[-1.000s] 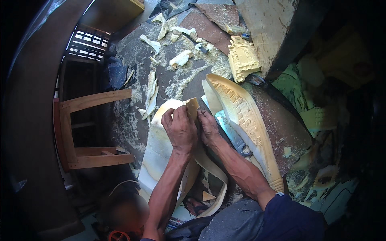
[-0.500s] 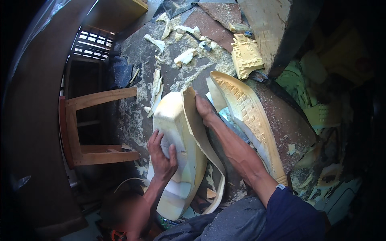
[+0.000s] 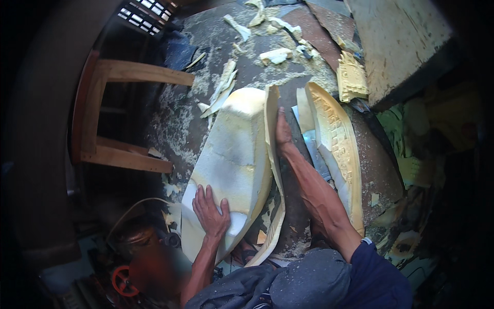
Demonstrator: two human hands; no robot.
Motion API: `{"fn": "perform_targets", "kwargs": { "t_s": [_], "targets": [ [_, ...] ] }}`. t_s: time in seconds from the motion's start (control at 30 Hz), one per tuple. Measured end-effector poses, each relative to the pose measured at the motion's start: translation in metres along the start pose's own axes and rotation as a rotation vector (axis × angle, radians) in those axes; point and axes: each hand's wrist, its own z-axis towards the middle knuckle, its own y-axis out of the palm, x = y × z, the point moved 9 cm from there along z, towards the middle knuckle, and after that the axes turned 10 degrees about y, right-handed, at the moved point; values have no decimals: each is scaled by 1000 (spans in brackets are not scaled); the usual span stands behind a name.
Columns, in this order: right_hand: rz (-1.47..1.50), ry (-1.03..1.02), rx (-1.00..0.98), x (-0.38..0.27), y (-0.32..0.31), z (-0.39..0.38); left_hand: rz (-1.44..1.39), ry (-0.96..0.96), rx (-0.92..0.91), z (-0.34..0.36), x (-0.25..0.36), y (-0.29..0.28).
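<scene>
A long cream foam pad (image 3: pixel 221 149), shaped like a motorcycle seat, lies lengthwise in front of me. My left hand (image 3: pixel 212 213) rests flat on its near part, fingers apart. Along the pad's right side stands a thin, curved foam strip (image 3: pixel 271 118). Against the strip's outer face is my right hand (image 3: pixel 283 131), its fingers stretched out toward the far end; the thumb is hard to see. To the right of that forearm lies a second curved foam piece (image 3: pixel 342 134), with a row of moulded notches.
Foam offcuts (image 3: pixel 276 55) and crumbs litter the dark floor mat (image 3: pixel 200 139). A wooden frame (image 3: pixel 128 159) stands at left, a wooden block (image 3: pixel 401 41) at far right. Near it lies a ridged yellow foam piece (image 3: pixel 352 77). An orange-red wheel (image 3: pixel 124 281) shows at lower left.
My left hand has slid nearer to me along the foam pad. The pad and strip stand straighter, and the strip sits closer to the pad's side. The view has shifted too.
</scene>
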Motion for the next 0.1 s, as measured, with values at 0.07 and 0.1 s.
{"fn": "perform_targets", "kwargs": {
  "t_s": [0.07,0.1],
  "targets": [
    [127,-5,-247,4,14,-5,17,-18,-20,-1,0,1],
    [188,-5,-389,9,20,-15,31,-17,-17,0,0,1]
  ]
}}
